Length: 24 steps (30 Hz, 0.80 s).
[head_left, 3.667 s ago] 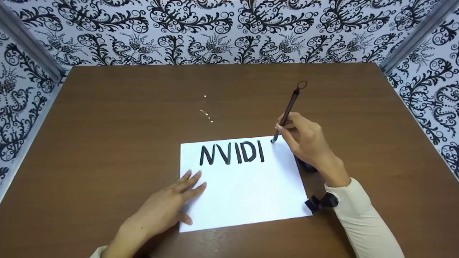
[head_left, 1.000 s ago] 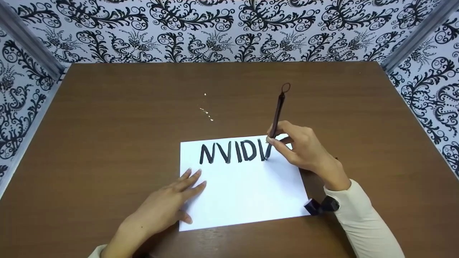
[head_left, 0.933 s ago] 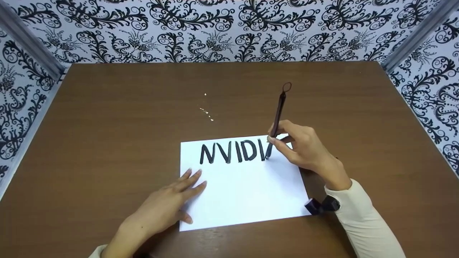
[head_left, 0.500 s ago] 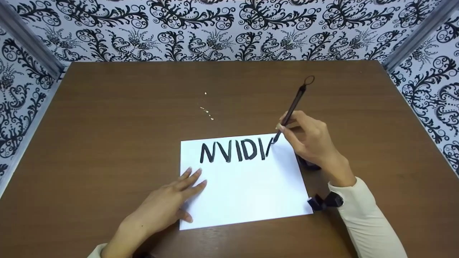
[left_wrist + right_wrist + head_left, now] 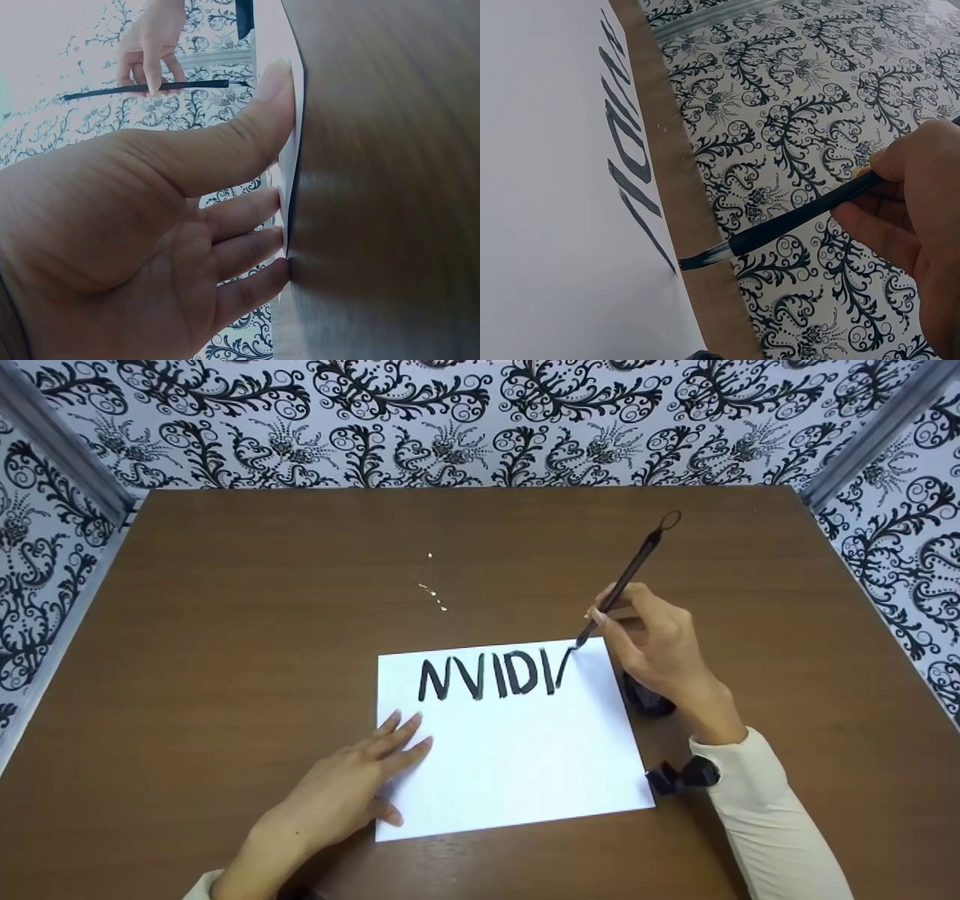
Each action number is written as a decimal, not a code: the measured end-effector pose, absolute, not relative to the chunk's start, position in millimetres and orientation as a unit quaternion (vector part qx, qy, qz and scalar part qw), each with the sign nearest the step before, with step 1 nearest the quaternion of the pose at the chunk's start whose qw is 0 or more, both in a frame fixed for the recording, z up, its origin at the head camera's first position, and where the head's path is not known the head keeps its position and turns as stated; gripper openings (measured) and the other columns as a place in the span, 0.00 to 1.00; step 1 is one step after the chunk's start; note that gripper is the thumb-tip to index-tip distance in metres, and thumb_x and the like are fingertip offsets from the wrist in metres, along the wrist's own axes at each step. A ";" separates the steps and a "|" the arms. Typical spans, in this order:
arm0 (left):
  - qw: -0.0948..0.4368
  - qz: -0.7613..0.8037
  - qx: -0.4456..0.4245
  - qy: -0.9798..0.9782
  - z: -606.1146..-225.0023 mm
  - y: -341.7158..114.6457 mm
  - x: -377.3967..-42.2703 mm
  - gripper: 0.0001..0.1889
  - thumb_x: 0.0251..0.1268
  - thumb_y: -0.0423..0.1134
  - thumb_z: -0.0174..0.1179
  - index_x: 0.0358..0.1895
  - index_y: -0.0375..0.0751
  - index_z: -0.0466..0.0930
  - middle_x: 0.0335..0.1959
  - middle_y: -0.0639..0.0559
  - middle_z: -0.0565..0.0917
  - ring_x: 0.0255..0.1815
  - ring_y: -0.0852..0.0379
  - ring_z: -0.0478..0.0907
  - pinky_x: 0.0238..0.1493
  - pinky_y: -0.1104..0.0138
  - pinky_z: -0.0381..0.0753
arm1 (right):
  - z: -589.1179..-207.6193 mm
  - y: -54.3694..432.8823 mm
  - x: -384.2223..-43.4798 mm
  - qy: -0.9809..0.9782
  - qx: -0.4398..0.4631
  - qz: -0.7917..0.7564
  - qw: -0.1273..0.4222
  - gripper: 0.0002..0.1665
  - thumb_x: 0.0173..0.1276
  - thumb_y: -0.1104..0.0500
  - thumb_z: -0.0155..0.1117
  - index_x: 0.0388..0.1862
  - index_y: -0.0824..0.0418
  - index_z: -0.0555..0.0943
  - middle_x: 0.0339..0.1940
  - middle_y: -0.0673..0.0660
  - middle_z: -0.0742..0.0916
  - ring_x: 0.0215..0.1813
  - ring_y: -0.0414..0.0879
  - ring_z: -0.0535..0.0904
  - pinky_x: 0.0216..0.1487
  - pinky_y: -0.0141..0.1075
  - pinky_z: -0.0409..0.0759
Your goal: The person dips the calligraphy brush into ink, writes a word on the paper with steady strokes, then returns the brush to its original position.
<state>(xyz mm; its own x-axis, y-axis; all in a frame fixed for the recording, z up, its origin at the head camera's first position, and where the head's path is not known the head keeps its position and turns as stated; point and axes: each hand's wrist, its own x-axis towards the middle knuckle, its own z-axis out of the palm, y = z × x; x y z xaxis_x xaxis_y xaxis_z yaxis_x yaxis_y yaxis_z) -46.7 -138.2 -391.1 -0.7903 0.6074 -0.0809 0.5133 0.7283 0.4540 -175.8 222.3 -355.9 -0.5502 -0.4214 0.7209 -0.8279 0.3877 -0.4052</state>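
A white sheet of paper point(image 5: 510, 765) lies on the brown table, bearing black painted letters point(image 5: 487, 675) that read NVIDI plus a slanted stroke. My right hand point(image 5: 652, 645) pinches a dark paintbrush point(image 5: 634, 570) with a loop at its end. In the right wrist view the black-wetted bristles point(image 5: 705, 257) are at the top of the slanted stroke, near the paper's far edge; whether they touch is hard to tell. My left hand point(image 5: 345, 787) rests with spread fingers on the paper's left side, and its thumb point(image 5: 262, 112) shows on the paper's edge in the left wrist view.
A black rounded object point(image 5: 646, 697), partly hidden by the right hand, stands beside the paper's right edge. Small pale flecks point(image 5: 433, 594) dot the table point(image 5: 262, 622) beyond the paper. Patterned wallpaper point(image 5: 450, 427) borders the table at the back and sides.
The right hand has lifted the brush away from beside the last I, up and to the right. A slanted black stroke now stands on the paper there. The left hand stays in place.
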 end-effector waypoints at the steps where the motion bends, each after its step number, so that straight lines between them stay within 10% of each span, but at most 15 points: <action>1: 0.113 0.209 0.303 0.923 -391.1 -138.1 -46.6 0.44 0.44 0.46 0.71 0.70 0.46 0.65 0.75 0.48 0.55 0.74 0.44 0.52 0.51 0.43 0.75 | -356.4 222.7 -176.1 -0.791 0.394 0.388 0.260 0.16 0.56 0.78 0.65 0.44 0.71 0.76 0.37 0.60 0.85 0.38 0.51 0.85 0.41 0.27 0.80; 24: 0.113 0.208 0.303 0.923 -392.3 -136.8 -47.8 0.44 0.44 0.46 0.72 0.70 0.45 0.65 0.75 0.47 0.55 0.74 0.43 0.51 0.55 0.41 0.70 | -364.1 224.2 -179.5 -0.802 0.391 0.379 0.247 0.14 0.60 0.77 0.63 0.44 0.71 0.75 0.38 0.59 0.85 0.39 0.51 0.85 0.40 0.26 0.80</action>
